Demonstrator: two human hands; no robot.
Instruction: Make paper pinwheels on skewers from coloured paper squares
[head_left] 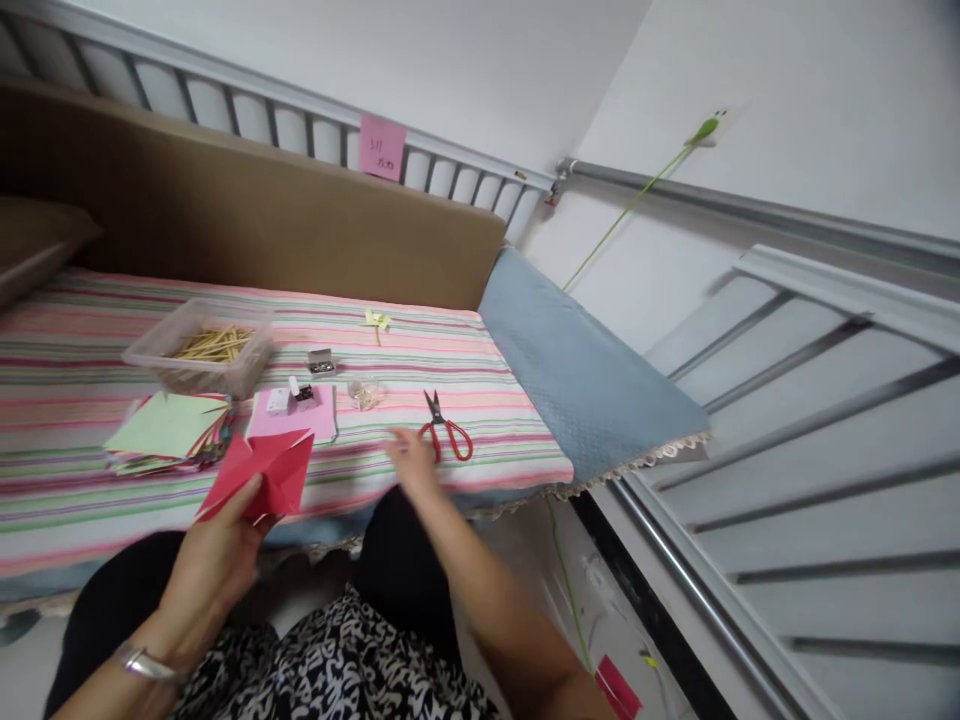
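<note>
Left hand (221, 550): grip closed on red paper (274, 475), thumb on top. Paper is held up over the near edge of the striped cloth (502, 440), left of centre, slits cut in from its corners. Silver bracelet (148, 664) on that wrist.

Right hand (414, 462): motion-blurred, just beside the left handle loop of the red-handled scissors (438, 414). Can't tell if it touches them, or if the grip is clenched or released. Scissors lie on the cloth, blades pointing far.

Paper stack (166, 430) to the left, light green sheet on top. Just beyond it, clear plastic box (219, 379) with thin yellowish sticks (217, 345) inside. Pink paper (320, 414) lies just beyond the red one; on it, a small white box (278, 402) and an open small box (303, 393) with dark contents. Open grey box (322, 364) a bit farther. Small clear container (366, 397) between pink paper and scissors, contents too small to tell. Pale pinwheel-like piece (377, 321) far, near the brown panel (300, 220). Pink note (382, 148) on the far rail (292, 95).
</note>
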